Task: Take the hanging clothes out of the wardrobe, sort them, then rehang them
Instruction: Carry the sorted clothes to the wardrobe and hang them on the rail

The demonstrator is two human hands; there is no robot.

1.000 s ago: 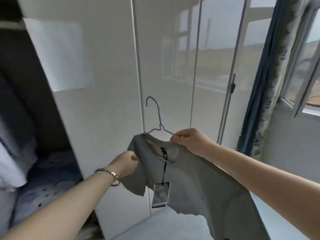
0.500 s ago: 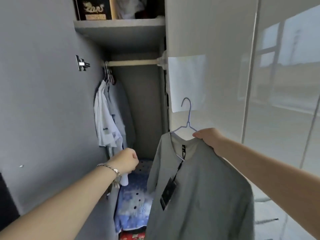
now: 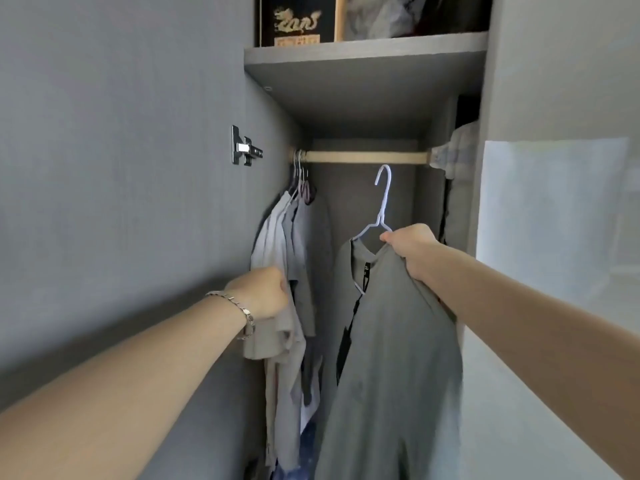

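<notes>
My right hand [image 3: 410, 249] grips the shoulder of a grey T-shirt [image 3: 391, 358] on a white wire hanger [image 3: 381, 206]. The hanger's hook sits just below the wooden wardrobe rail [image 3: 363, 156], not on it. A black tag dangles from the shirt's collar. My left hand [image 3: 265, 294], with a bracelet on the wrist, reaches into the wardrobe and holds the edge of the hung shirts [image 3: 287, 271] bunched at the rail's left end. Its fingertips are hidden by its back.
The open wardrobe door [image 3: 121, 202] with a metal hinge [image 3: 244, 150] fills the left. A shelf [image 3: 363, 53] above the rail carries a dark box and bundled items. A pale closed door panel [image 3: 554, 220] stands on the right. Blue fabric lies at the wardrobe bottom.
I turned from the closed doors to the open wardrobe. My right hand carried the grey shirt up toward the rail. My left hand let go of the shirt and reached the hung clothes.
</notes>
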